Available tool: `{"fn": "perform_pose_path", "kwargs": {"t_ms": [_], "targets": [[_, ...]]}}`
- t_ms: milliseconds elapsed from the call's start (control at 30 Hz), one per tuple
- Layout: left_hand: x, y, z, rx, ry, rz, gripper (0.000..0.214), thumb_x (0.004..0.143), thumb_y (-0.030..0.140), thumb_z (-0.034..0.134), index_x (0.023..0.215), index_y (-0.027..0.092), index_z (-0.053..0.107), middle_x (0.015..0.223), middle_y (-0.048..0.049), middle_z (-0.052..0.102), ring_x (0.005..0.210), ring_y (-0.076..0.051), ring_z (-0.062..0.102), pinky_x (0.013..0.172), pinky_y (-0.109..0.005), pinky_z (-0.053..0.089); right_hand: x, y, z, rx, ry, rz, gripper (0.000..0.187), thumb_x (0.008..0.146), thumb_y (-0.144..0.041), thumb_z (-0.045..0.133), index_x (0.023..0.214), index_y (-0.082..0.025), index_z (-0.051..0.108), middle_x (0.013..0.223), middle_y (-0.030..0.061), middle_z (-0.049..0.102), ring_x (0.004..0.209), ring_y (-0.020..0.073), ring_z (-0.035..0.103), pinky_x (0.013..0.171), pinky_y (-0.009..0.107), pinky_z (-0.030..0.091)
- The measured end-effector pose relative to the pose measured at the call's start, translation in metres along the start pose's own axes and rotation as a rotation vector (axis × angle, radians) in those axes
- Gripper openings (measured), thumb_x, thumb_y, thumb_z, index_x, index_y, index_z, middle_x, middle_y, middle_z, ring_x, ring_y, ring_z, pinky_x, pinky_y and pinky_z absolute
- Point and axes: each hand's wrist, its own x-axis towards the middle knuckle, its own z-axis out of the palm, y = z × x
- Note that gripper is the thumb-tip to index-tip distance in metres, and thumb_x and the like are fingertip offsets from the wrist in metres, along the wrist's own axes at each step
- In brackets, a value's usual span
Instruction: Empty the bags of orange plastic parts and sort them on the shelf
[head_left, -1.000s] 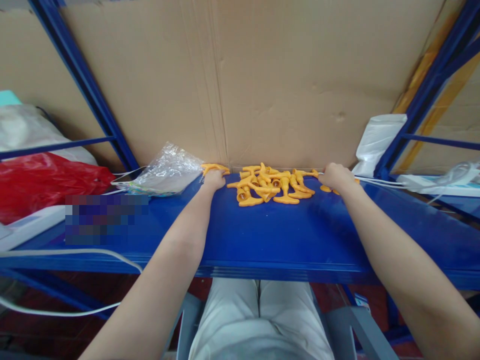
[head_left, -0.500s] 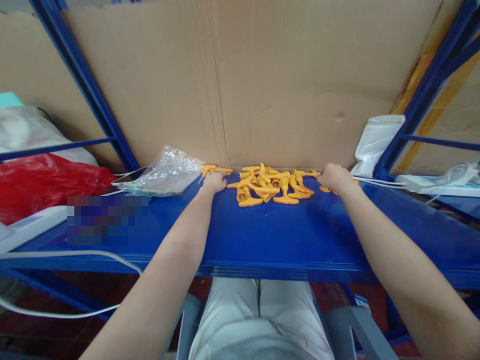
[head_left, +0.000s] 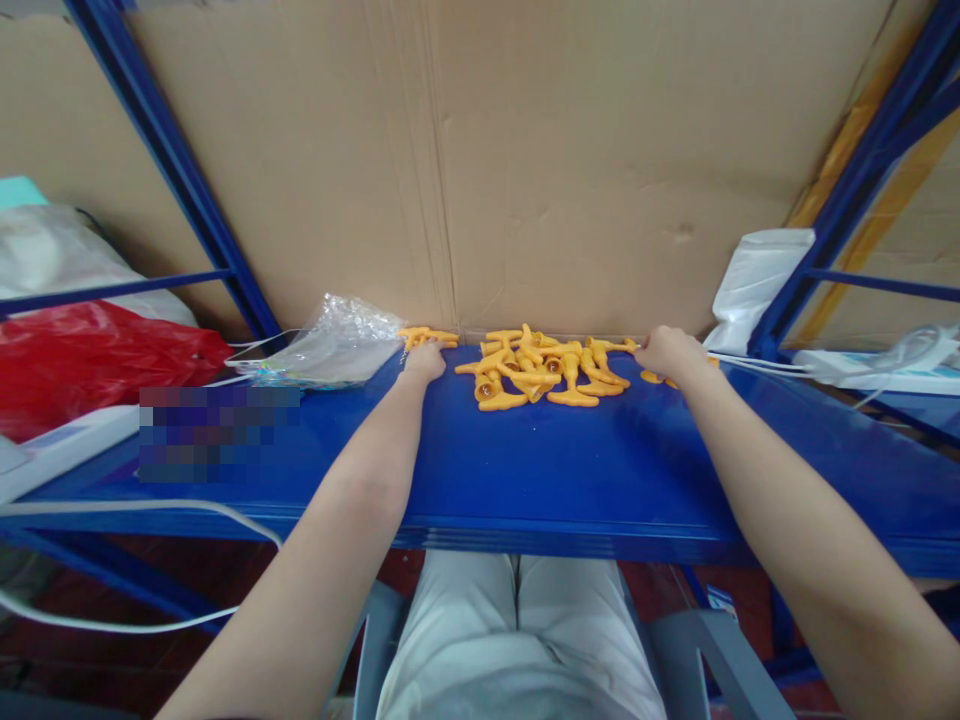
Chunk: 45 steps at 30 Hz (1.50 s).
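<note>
My left hand (head_left: 424,362) rests at the back of the blue shelf, fingers bent against a few orange T-shaped handles (head_left: 420,333). Its fingertips are partly hidden. To its right lies a loose pile of several more orange T-shaped handles (head_left: 574,370), some showing hollow round ends. Beyond the pile, my right hand (head_left: 664,350) is closed and low over the shelf. Orange pieces (head_left: 651,377) show beneath and beside it. What its fingers grip is hidden behind the hand.
A clear plastic bag (head_left: 337,345) lies left of my left hand, with a red bag (head_left: 105,355) farther left. A white padded pouch (head_left: 757,285) leans at the back right near white cables (head_left: 761,366). Cardboard (head_left: 562,170) walls the back; blue posts (head_left: 172,170) flank it.
My left hand has shifted slightly left, and the handles by it have moved left a little too. The gap to the pile is wider. My right hand stays in place.
</note>
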Motion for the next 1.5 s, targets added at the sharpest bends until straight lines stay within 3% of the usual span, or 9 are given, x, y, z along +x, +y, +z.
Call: {"fn": "perform_pose_path", "kwargs": {"t_ms": [167, 267, 467, 600, 667, 833, 1000, 1233, 1500], "targets": [[-0.001, 0.000, -0.001, 0.013, 0.055, 0.007, 0.055, 0.087, 0.013, 0.045, 0.137, 0.022, 0.066, 0.145, -0.0082, 0.062, 0.138, -0.027, 0.053, 0.123, -0.043, 0.031, -0.007, -0.006, -0.008, -0.041, -0.070, 0.049, 0.030, 0.086, -0.024, 0.056, 0.103, -0.012, 0.076, 0.086, 0.0177, 0.076, 0.105, 0.0317, 0.072, 0.088, 0.038, 0.054], [-0.004, 0.002, -0.005, 0.007, 0.077, -0.014, 0.051, 0.088, 0.014, 0.045, 0.132, 0.022, 0.069, 0.142, -0.0104, 0.065, 0.136, -0.029, 0.054, 0.120, -0.048, 0.035, -0.011, -0.010, -0.013, -0.045, -0.087, 0.058, 0.030, 0.087, -0.023, 0.053, 0.103, -0.011, 0.076, 0.087, 0.0184, 0.076, 0.107, 0.0321, 0.071, 0.088, 0.038, 0.055], [-0.011, 0.007, -0.013, -0.021, 0.073, -0.219, 0.046, 0.094, 0.029, 0.047, 0.136, 0.020, 0.063, 0.144, -0.0157, 0.061, 0.138, -0.036, 0.052, 0.113, -0.059, 0.039, -0.016, -0.014, -0.016, -0.044, -0.104, 0.069, 0.031, 0.088, -0.022, 0.053, 0.106, -0.011, 0.076, 0.086, 0.0176, 0.077, 0.106, 0.0311, 0.072, 0.090, 0.038, 0.055], [-0.013, 0.006, -0.016, -0.092, 0.040, -0.265, 0.048, 0.098, 0.041, 0.045, 0.141, 0.023, 0.059, 0.146, -0.0147, 0.061, 0.140, -0.035, 0.050, 0.113, -0.054, 0.040, -0.016, -0.015, -0.016, -0.046, -0.071, 0.060, 0.033, 0.086, -0.021, 0.054, 0.110, -0.010, 0.075, 0.110, 0.0223, 0.075, 0.112, 0.0337, 0.070, 0.090, 0.040, 0.055], [-0.014, 0.005, -0.019, -0.116, 0.069, -0.279, 0.049, 0.099, 0.043, 0.042, 0.138, 0.020, 0.061, 0.142, -0.0163, 0.063, 0.136, -0.035, 0.054, 0.112, -0.052, 0.042, -0.016, -0.015, -0.016, -0.048, -0.071, 0.057, 0.033, 0.086, -0.021, 0.054, 0.109, -0.010, 0.076, 0.110, 0.0225, 0.075, 0.113, 0.0345, 0.070, 0.090, 0.041, 0.055], [-0.017, 0.001, -0.026, -0.124, 0.188, -0.359, 0.046, 0.099, 0.030, 0.036, 0.128, 0.009, 0.067, 0.131, -0.0225, 0.068, 0.127, -0.036, 0.061, 0.105, -0.046, 0.048, -0.010, -0.009, -0.011, -0.036, -0.094, 0.043, 0.032, 0.087, -0.024, 0.054, 0.105, -0.012, 0.076, 0.084, 0.0178, 0.076, 0.102, 0.0323, 0.073, 0.087, 0.039, 0.055], [-0.019, -0.002, -0.025, -0.157, 0.273, -0.477, 0.049, 0.096, 0.022, 0.036, 0.134, 0.001, 0.059, 0.139, -0.0259, 0.060, 0.136, -0.037, 0.051, 0.109, -0.045, 0.044, -0.006, -0.006, -0.009, -0.042, -0.080, 0.026, 0.033, 0.086, -0.025, 0.055, 0.108, -0.012, 0.076, 0.086, 0.0174, 0.077, 0.102, 0.0317, 0.073, 0.086, 0.038, 0.055], [-0.017, -0.004, -0.031, -0.265, 0.195, -0.621, 0.050, 0.099, 0.022, 0.033, 0.137, -0.004, 0.052, 0.143, -0.0315, 0.055, 0.134, -0.036, 0.055, 0.109, -0.044, 0.044, -0.013, -0.013, -0.013, -0.063, -0.098, 0.049, 0.034, 0.087, -0.022, 0.052, 0.109, -0.011, 0.076, 0.100, 0.0193, 0.077, 0.110, 0.0321, 0.071, 0.090, 0.038, 0.054], [-0.019, -0.005, -0.027, -0.150, 0.165, -0.591, 0.053, 0.099, 0.029, 0.031, 0.140, 0.003, 0.051, 0.147, -0.0296, 0.054, 0.148, -0.040, 0.038, 0.115, -0.060, 0.031, -0.011, -0.012, -0.009, -0.069, -0.070, 0.027, 0.033, 0.087, -0.023, 0.052, 0.108, -0.012, 0.075, 0.106, 0.0205, 0.076, 0.113, 0.0328, 0.070, 0.091, 0.038, 0.054]]}}
